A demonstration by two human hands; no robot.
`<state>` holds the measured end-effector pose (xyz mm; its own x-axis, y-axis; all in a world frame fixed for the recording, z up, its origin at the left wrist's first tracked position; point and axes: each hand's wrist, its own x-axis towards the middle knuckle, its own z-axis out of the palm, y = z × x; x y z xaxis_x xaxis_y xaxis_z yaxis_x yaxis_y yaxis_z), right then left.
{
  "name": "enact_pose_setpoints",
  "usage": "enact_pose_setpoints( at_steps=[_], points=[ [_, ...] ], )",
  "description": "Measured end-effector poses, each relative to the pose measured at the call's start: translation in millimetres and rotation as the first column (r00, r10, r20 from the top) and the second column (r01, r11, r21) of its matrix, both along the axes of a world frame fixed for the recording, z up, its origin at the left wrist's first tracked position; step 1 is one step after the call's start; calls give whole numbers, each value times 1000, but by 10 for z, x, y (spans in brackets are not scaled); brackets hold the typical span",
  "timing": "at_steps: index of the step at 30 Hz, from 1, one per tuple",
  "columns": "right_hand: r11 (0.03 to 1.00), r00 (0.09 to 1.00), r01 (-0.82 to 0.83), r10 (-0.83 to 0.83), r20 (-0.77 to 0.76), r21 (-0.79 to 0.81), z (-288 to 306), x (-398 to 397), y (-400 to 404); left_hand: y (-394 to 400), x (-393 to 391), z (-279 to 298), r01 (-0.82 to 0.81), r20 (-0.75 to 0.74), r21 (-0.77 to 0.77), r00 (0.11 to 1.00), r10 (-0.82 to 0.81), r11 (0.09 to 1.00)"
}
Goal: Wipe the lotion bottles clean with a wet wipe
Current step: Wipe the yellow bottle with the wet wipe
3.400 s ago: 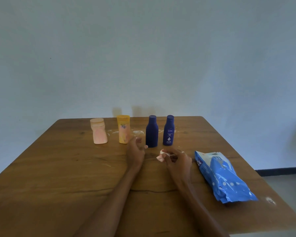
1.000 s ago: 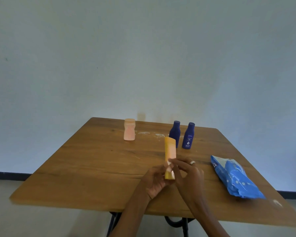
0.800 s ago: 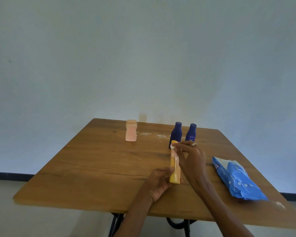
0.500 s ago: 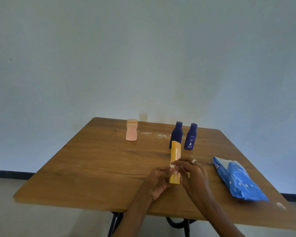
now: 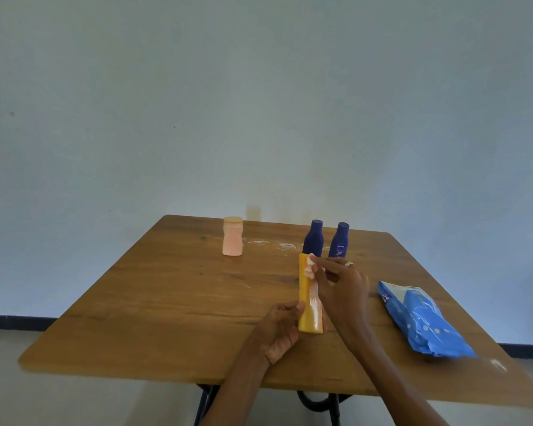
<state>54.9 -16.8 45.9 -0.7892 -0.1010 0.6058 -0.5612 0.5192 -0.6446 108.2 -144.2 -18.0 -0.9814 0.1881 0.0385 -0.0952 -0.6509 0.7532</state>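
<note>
The yellow bottle [image 5: 309,302] stands tilted above the tabletop [image 5: 166,302], its base gripped by the left hand [image 5: 279,329]. The right hand [image 5: 340,282] pinches the wipe [image 5: 311,262], now back at the bottle's top after sitting at mid-height half a second ago: another stroke, wiping under way. Pink bottle [image 5: 233,236], two blue bottles [image 5: 313,238] and wipe pack [image 5: 422,321] wait.
</note>
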Motion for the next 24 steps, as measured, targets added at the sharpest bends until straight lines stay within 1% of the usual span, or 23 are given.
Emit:
enact_pose_setpoints(
  at_steps=[2, 4, 6, 8, 10, 11, 12, 14, 15, 17, 20, 21, 22, 24],
  points=[
    [998, 995, 68, -69, 72, 18, -84, -11, 31, 2, 21, 16, 8, -5, 47, 1000, -8, 999],
    [995, 991, 99, -100, 93, 14, -103, 2, 33, 0, 26, 15, 7, -3, 74, 1000, -7, 997],
    [998, 998, 57, -57, 28, 25, -85, 70, -13, -15, 0, -21, -6, 15, 92, 1000, 5, 996],
    [996, 998, -9, 15, -68, 90, -69, 149, -79, -36, -37, -73, -27, 36, 97, 999, 24, 995],
    [989, 990, -40, 58, -127, 142, -62, 156, -101, -39, -49, -93, -53, 51, 108, 998, 48, 993],
    [991, 989, -33, 52, -142, 130, -52, 129, -97, -37, -39, -80, -61, 57, 113, 997, 55, 992],
    [996, 991, -23, 33, -127, 84, -29, 102, -87, -35, -32, -71, -58, 55, 127, 997, 51, 990],
    [999, 999, -2, 0, -36, -51, 25, 53, -59, -26, -2, -35, -34, 40, 152, 999, 29, 988],
    [996, 1000, 12, -11, 9, -93, 33, 25, -58, -18, 24, -4, -21, 29, 156, 999, 16, 988],
    [991, 997, 72, -67, 50, -115, 19, -15, -60, -1, 49, 25, -3, 23, 150, 1000, 0, 989],
    [971, 981, 190, -181, 77, -145, 26, -50, -72, 14, 59, 53, -19, 52, 116, 999, 13, 993],
    [970, 981, 192, -183, 71, -150, 29, -42, -90, 11, 54, 45, -26, 68, 112, 998, 18, 993],
    [977, 987, 157, -152, 51, -142, 33, -15, -123, 1, 42, 29, -35, 77, 109, 997, 27, 993],
    [996, 999, 29, -32, -26, -83, 23, 56, -196, -13, 18, 2, -38, 59, 91, 998, 33, 995]
  ],
)
